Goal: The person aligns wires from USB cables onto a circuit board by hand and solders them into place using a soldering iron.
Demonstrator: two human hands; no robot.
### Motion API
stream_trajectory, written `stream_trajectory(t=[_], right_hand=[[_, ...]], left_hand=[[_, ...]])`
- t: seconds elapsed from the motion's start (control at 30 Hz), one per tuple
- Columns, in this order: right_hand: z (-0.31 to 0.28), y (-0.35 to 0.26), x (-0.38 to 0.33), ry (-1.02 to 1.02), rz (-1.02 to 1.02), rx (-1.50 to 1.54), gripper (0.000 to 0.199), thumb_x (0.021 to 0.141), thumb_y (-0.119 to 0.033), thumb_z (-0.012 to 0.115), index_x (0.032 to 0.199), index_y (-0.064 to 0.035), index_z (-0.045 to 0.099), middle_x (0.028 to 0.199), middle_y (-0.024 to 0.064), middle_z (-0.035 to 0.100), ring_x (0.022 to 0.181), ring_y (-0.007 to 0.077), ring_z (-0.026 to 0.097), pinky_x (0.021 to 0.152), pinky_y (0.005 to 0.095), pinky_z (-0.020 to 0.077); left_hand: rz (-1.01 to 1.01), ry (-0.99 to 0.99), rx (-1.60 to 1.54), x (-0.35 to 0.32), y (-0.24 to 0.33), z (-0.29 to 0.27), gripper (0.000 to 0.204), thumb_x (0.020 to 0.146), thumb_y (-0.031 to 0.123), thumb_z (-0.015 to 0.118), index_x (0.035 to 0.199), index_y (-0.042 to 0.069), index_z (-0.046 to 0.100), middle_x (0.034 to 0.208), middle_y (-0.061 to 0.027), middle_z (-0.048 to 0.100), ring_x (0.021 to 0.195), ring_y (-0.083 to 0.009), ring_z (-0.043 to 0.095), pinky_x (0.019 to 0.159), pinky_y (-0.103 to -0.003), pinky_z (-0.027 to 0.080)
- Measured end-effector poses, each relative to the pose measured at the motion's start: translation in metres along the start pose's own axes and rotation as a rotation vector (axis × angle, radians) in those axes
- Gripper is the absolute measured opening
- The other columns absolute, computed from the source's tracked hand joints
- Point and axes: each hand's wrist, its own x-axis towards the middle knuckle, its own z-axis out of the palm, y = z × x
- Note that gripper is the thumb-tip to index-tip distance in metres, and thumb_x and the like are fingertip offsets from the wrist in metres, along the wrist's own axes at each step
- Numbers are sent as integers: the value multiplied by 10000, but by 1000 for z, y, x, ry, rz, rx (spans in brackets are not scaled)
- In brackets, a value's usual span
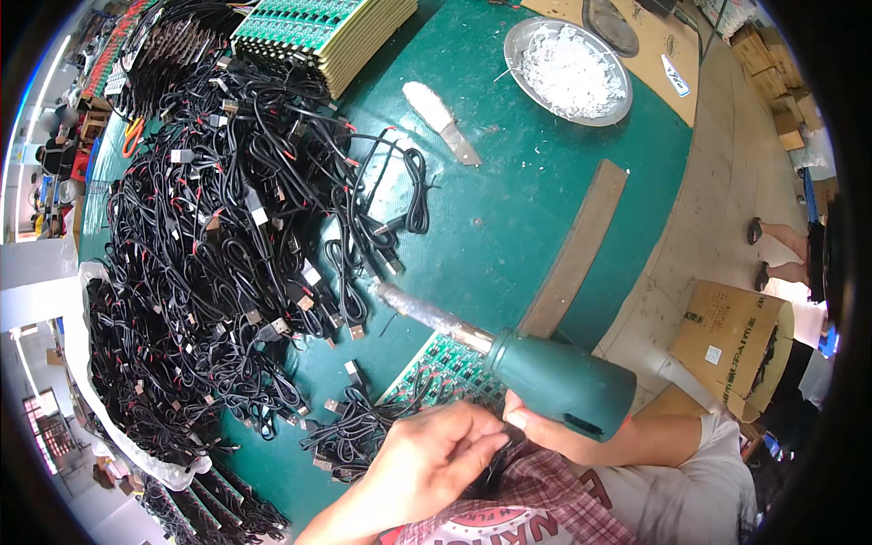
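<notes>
Head view: circuit board (445, 361) just beyond hands (434, 451)

The person wears a white shirt (672, 498) with red lettering (595, 489) and maroon plaid cloth (559, 489), left hand (436, 454) and right hand (556, 438) bare.

Beside my right hand (549, 436), a dark green, barrel-shaped power tool (563, 381) slants leftward, its long stained metal nozzle (436, 318) foremost; under it a green circuit-board panel (440, 366), crowded with small components, lies partly hidden; thin black cables with silver plugs (350, 436) sit bundled against the panel, by my left hand (431, 454).
</notes>
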Motion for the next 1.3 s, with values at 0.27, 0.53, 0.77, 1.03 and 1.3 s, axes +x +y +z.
stream_trajectory(t=[0.27, 0.53, 0.77, 1.03, 1.3], right_hand=[[-5, -15, 6, 7, 195, 235, 179, 896, -105, 761, 1047, -54, 679, 1028, 93, 674, 904, 216, 679, 780, 343, 550], [-1, -9, 6, -41, 206, 180, 280, 884, -125, 769, 1118, -39, 643, 1058, 101, 650, 893, 239, 674, 780, 349, 549], [-3, -8, 1, -40, 178, 286, 279, 873, -118, 779, 1122, -67, 662, 1023, 73, 689, 910, 242, 676, 787, 365, 542], [-38, -4, -39, -135, 387, -39, 312, 775, -250, 815, 1040, -112, 726, 1019, 51, 694, 890, 259, 720, 723, 382, 589], [-31, 14, -56, -24, 11, -458, 125, 788, -86, 707, 894, -148, 732, 838, -12, 755, 772, 197, 716, 776, 348, 517]], left_hand=[[-250, 121, -503, -4, -2, 7, 107, 1002, 67, 673, 1030, -25, 624, 801, -35, 673, 702, -70, 601, 630, -209, 461], [-214, 59, -353, -9, -16, 16, 119, 991, 47, 676, 1068, -33, 636, 857, -11, 688, 756, -52, 616, 677, -224, 507], [-193, 233, -353, -11, -6, 18, 120, 1002, 87, 677, 1040, -20, 638, 811, 11, 655, 709, -40, 561, 632, -206, 445], [-224, 332, 353, 48, 2, -26, 169, 930, 118, 687, 889, -43, 657, 630, -62, 617, 580, -103, 543, 551, -294, 436], [-204, 290, 430, 55, 1, -33, 159, 892, 108, 709, 871, -45, 668, 644, -112, 660, 570, -136, 588, 557, -317, 462]])
